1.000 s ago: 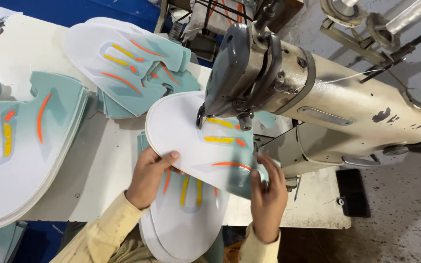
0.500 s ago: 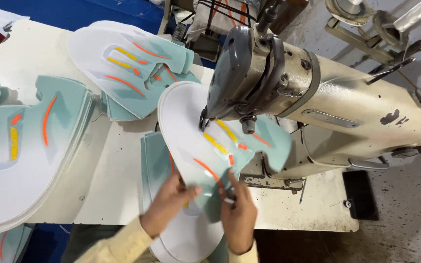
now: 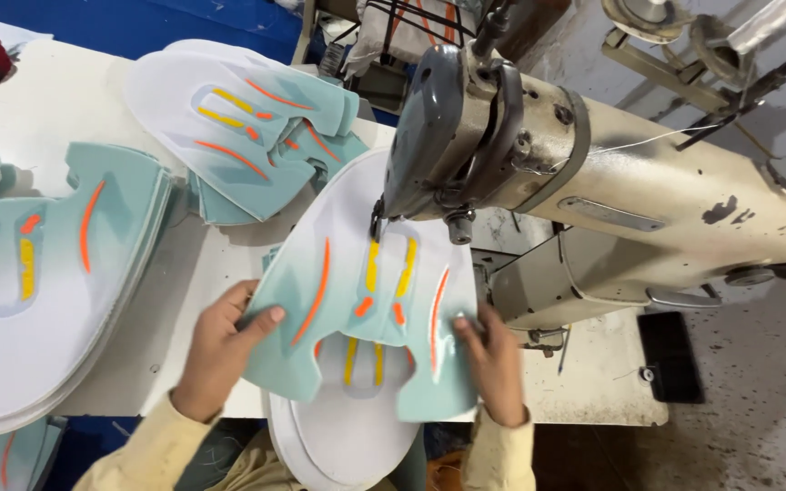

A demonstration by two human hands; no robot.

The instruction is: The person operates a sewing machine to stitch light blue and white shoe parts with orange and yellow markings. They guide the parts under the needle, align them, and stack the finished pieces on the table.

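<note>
A teal and white fabric piece (image 3: 357,282) with orange and yellow stripes lies under the needle of a cream sewing machine (image 3: 593,182). My left hand (image 3: 220,350) grips its left edge, thumb on top. My right hand (image 3: 495,364) presses flat on its right edge. A second matching piece (image 3: 347,418) lies beneath it, hanging over the table's front edge.
A stack of matching pieces (image 3: 38,291) lies at the left on the white table (image 3: 184,273). Another pile (image 3: 247,127) sits at the back. The machine's arm fills the right side. Grey floor shows at the far right.
The piece has turned under the needle, so its teal end now points toward me. Both hands moved with it, left hand out to the left edge, right hand to the right edge.
</note>
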